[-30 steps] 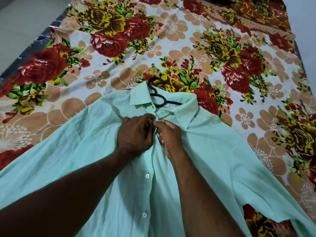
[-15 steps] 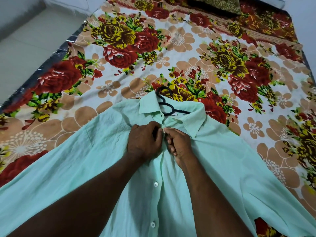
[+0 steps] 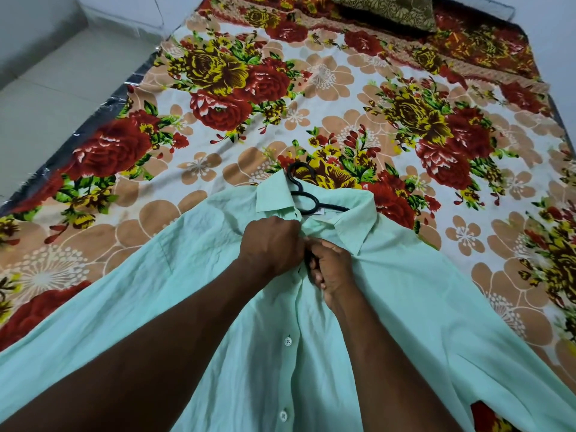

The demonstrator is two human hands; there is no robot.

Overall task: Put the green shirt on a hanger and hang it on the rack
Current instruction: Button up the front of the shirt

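We are looking down on a bed spread with a floral sheet [image 3: 324,79], big red and yellow roses and tan blossoms on white. A dark, gold-patterned pillow [image 3: 383,9] is lying at the far end of it. A shiny silvery strip [image 3: 93,135] is running along the bed's left edge, and pale floor [image 3: 56,88] is showing beyond that.

Our two forearms are reaching in from the bottom and covering much of the shirt's front. The hands are meeting just below the collar and hiding the top of the button line, so we cannot tell whether anything there is fastened.

The green shirt [image 3: 420,307] is lying face up on the near part of the bed, collar [image 3: 274,198] pointing away from us, sleeves spreading out to both sides. It is a pale mint colour, lightly creased, with a chest pocket on the left. Two white buttons [image 3: 287,341] are showing down the front below the hands.

A black hanger [image 3: 307,199] is sitting inside the neck opening, its hook poking out past the collar onto the sheet.

Our left hand [image 3: 271,244] is curling its fingers round the shirt's front edge. Our right hand [image 3: 332,269] is touching it, fingers bent and pinching the opposite edge of the fabric
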